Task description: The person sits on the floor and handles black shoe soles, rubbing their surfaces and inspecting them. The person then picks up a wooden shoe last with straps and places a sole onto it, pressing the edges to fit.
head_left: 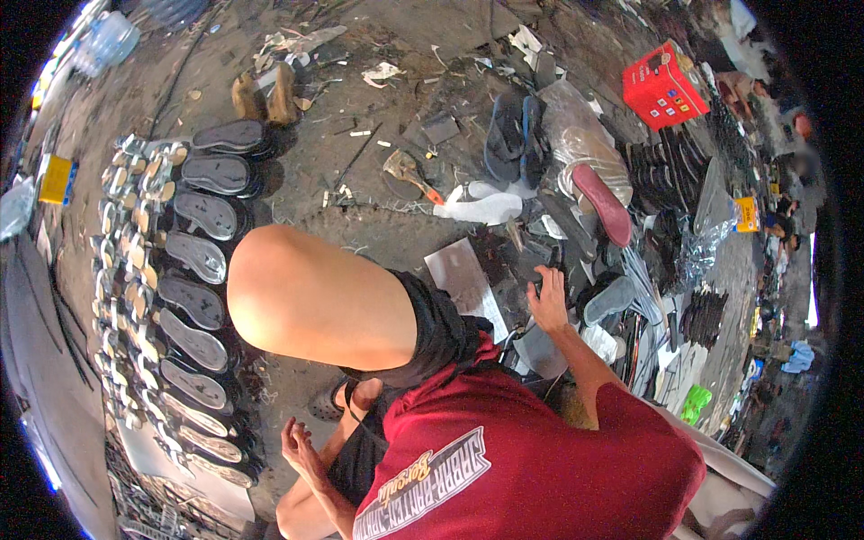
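My right hand (pixel 547 299) is stretched out over a jumble of materials, its fingers apart and nothing seen in them. Just beyond its fingertips lies a small dark object (pixel 556 256), too unclear to name. A pale grey rectangular sheet (pixel 463 279) is on the ground left of this hand, and a grey sole-shaped piece (pixel 609 301) sits to its right. Beside my bent leg, my left hand (pixel 304 446) hangs low with loosely curled, parted fingers and no object visible. Left of it runs a column of dark shoe soles (pixel 193 302).
Strappy pale footwear parts (pixel 135 297) line the far left. Ahead lie a brush (pixel 412 175) with an orange handle, dark flip-flops (pixel 513 139), a white plastic bag (pixel 486 207) and a pink sole (pixel 601 205). A red box (pixel 666 85) and stacked dark soles (pixel 670 171) stand far right.
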The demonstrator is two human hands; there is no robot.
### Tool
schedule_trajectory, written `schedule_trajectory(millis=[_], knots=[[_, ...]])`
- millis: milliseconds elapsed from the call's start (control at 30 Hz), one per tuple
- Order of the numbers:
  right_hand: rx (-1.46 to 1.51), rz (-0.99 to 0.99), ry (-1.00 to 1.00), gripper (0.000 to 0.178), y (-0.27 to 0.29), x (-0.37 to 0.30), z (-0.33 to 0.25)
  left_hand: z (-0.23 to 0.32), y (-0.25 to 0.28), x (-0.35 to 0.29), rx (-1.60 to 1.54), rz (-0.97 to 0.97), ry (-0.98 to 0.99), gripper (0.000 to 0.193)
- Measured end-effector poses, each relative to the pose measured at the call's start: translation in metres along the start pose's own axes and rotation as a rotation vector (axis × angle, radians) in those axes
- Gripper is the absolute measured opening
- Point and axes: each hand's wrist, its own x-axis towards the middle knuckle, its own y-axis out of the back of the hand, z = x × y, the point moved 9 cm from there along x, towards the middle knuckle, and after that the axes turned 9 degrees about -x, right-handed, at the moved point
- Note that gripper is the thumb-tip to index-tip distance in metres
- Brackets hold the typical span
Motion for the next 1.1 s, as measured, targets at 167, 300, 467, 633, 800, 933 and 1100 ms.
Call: schedule_trajectory(millis=[167, 300, 467, 633, 800, 933, 1100], knots=[[-0.095, 0.049, -0.081, 0.035, 0.004, 0.0, 0.0, 0.007, 0.0, -0.003, 0.026, 0.016, -0.049, 0.045], [-0.028, 0.184, -0.109, 0.03, 0.016, 0.018, -0.008, 0.014, 0.002, -0.012, 0.038, 0.06, -0.027, 0.044], [0.222, 0.176, 0.014, 0.015, -0.017, 0.102, -0.07, 0.01, 0.004, -0.018, 0.023, 0.11, -0.069, 0.042], [0.326, 0.12, 0.139, 0.032, -0.111, 0.213, -0.137, 0.011, 0.011, -0.016, 0.084, 0.114, -0.092, 0.039], [0.099, -0.034, 0.014, 0.097, -0.161, 0.26, -0.194, 0.013, 0.019, -0.031, 0.137, 0.221, -0.128, 0.038], [0.046, -0.183, 0.006, 0.106, -0.183, 0.276, -0.204, 0.02, 0.019, -0.042, 0.15, 0.251, -0.114, 0.038], [0.185, -0.013, 0.178, 0.1, -0.143, 0.291, -0.189, 0.018, 0.017, -0.046, 0.128, 0.269, -0.119, 0.037]])
